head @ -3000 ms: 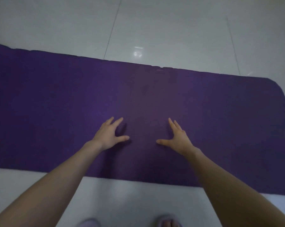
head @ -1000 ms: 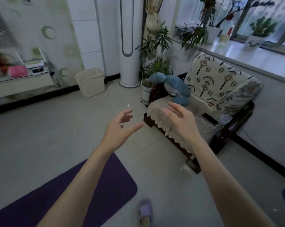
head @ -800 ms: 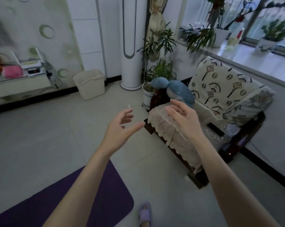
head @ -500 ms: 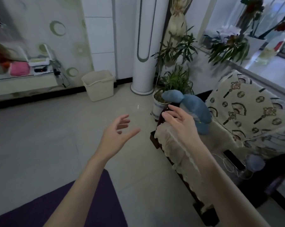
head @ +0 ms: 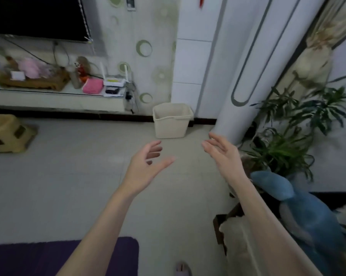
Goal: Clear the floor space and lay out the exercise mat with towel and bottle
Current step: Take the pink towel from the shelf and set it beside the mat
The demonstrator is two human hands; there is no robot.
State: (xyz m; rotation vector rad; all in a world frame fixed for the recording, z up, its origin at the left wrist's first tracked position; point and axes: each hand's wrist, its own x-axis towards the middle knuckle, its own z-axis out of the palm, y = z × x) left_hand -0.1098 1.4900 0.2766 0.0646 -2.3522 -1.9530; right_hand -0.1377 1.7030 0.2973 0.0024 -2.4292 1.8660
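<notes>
The purple exercise mat [head: 28, 257] lies flat on the tiled floor at the bottom left, its rounded corner near my left forearm. My left hand [head: 146, 166] is raised in mid-air above the floor, fingers relaxed and spread, holding nothing. My right hand [head: 222, 154] hovers beside it at the same height, fingers straight and empty. A folded pink towel [head: 92, 86] rests on the low TV shelf [head: 54, 100] at the far left wall. I see no bottle that I can tell for sure.
A cream waste bin [head: 172, 120] stands against the far wall. A white tower air conditioner [head: 245, 66] and potted plants [head: 287, 140] fill the right. A blue plush toy [head: 307, 214] lies on a seat at my right. A tan step stool [head: 6, 132] sits at left.
My hands have left the mat and risen into the air. My view has swung left from the armchair and window toward the TV shelf and bin; both hands stay empty.
</notes>
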